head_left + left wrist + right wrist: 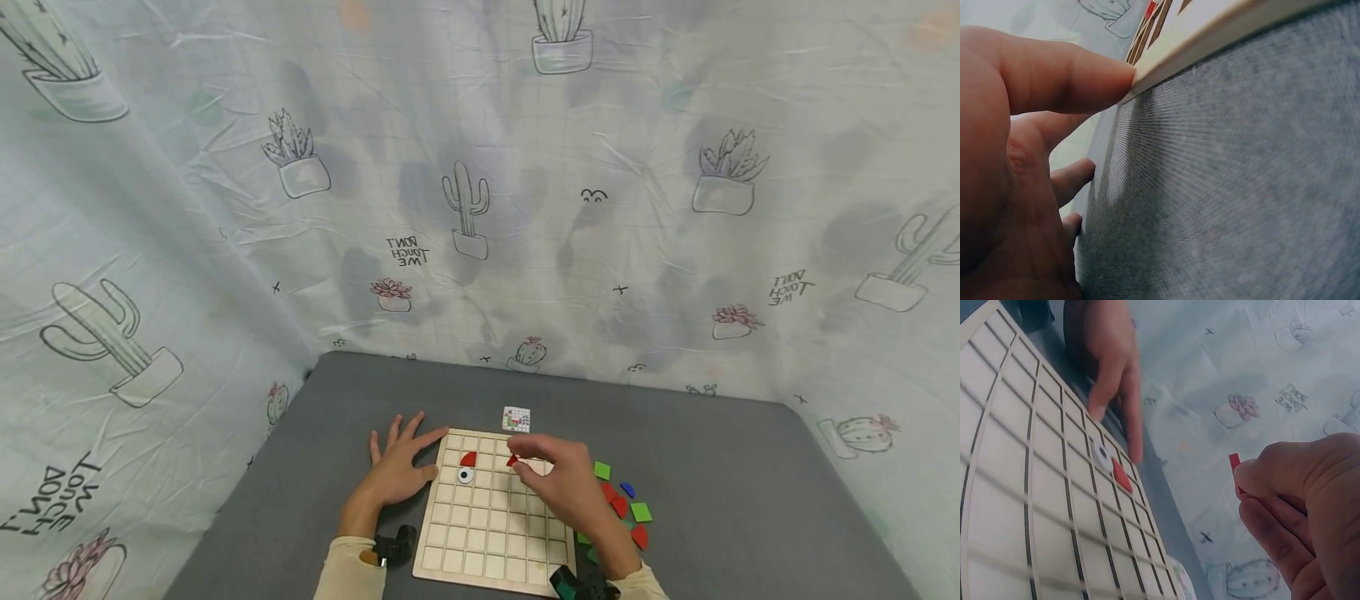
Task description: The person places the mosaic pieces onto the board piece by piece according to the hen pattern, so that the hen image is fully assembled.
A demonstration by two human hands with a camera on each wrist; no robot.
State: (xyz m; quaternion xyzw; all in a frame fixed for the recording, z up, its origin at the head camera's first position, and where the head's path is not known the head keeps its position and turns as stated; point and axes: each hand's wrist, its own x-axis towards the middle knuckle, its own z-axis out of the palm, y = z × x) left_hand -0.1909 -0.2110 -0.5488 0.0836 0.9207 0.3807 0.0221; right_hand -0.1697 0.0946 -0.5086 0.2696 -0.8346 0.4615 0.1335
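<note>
Above the board (491, 517), right hand (558, 483) pinches red piece (512, 460).

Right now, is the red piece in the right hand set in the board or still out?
Out: the right hand pinches the red piece above the board.

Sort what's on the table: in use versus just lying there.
In use: board, steadied by left hand; red tile pinched in right hand; placed red tile; eye tile.
Lying about: card; loose tiles.
</note>
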